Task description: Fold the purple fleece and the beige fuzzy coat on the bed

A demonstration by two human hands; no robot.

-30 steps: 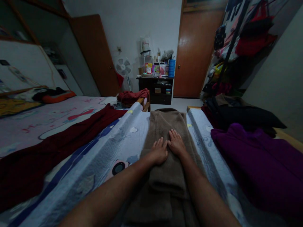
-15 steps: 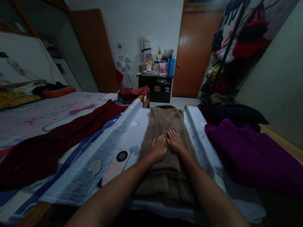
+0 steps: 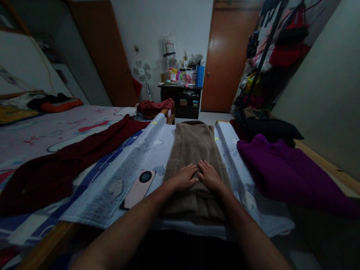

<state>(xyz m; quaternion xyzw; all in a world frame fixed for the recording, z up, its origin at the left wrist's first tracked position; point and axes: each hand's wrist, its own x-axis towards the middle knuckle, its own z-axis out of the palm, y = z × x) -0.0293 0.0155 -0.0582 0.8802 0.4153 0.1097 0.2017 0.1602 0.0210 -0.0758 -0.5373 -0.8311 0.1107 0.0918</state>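
A brown fleece garment (image 3: 194,144), folded into a long strip, lies on a light blue patterned cloth (image 3: 112,187). Both palms rest flat on its lower half, close side by side. My left hand (image 3: 185,177) has its fingers stretched out and angled to the right. Beside it, my right hand (image 3: 208,175) lies with fingers spread, pointing up and left. Neither hand grips the fabric. Left of the garment is a pink phone (image 3: 139,189) with a round black camera patch.
A purple folded garment (image 3: 292,172) and dark clothes (image 3: 267,125) are stacked at the right. On the left, dark red clothing (image 3: 75,159) stretches across the bed (image 3: 64,131). Farther back stand a fan (image 3: 142,72) and a black cabinet (image 3: 180,92).
My right hand has slid slightly back toward me over the brown garment, and my left hand has turned more sideways. The view has shifted a little.
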